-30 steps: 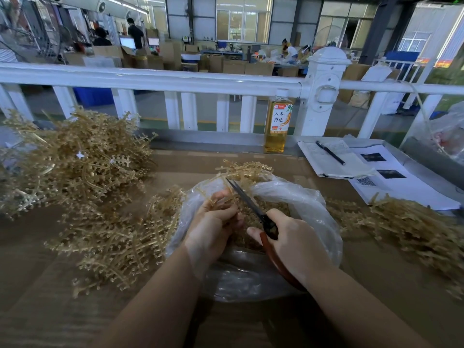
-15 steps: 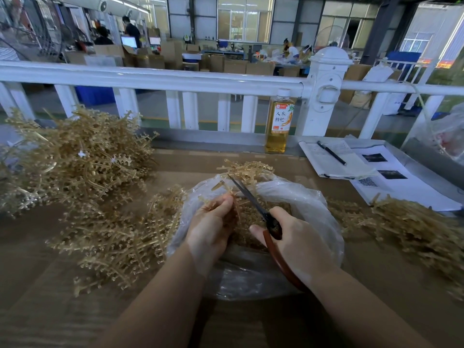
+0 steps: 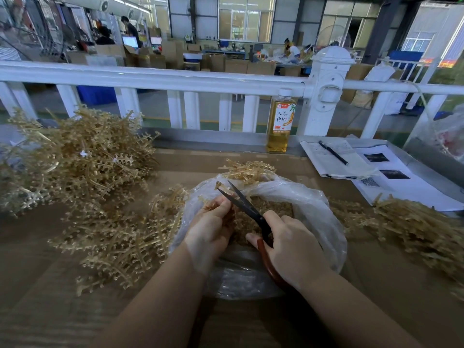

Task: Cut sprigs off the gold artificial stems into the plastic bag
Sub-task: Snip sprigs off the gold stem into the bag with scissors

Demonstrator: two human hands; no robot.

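The clear plastic bag (image 3: 313, 204) lies open on the brown table (image 3: 37, 310), and it holds a heap of cut gold bits (image 3: 273, 208). Over the bag, the left hand (image 3: 209, 229) pinches a thin gold stem (image 3: 221, 188) between thumb and fingers. The right hand (image 3: 292, 247) is curled round the red handles of the scissors (image 3: 247, 205). The black blades are a little apart, with the stem's tip between them.

Left of the bag sits a big pile of gold stems (image 3: 75, 159), and more stems (image 3: 120, 237) lie right beside the bag's left edge. Right of the bag is another heap (image 3: 411, 227). A few sprigs (image 3: 247, 170) rest at the bag's far rim. Behind the bag stand a bottle of yellow drink (image 3: 280, 121) and a white fence (image 3: 175, 80). Behind and to the right of the bag lie papers (image 3: 336, 164) with a pen (image 3: 333, 152) on top.
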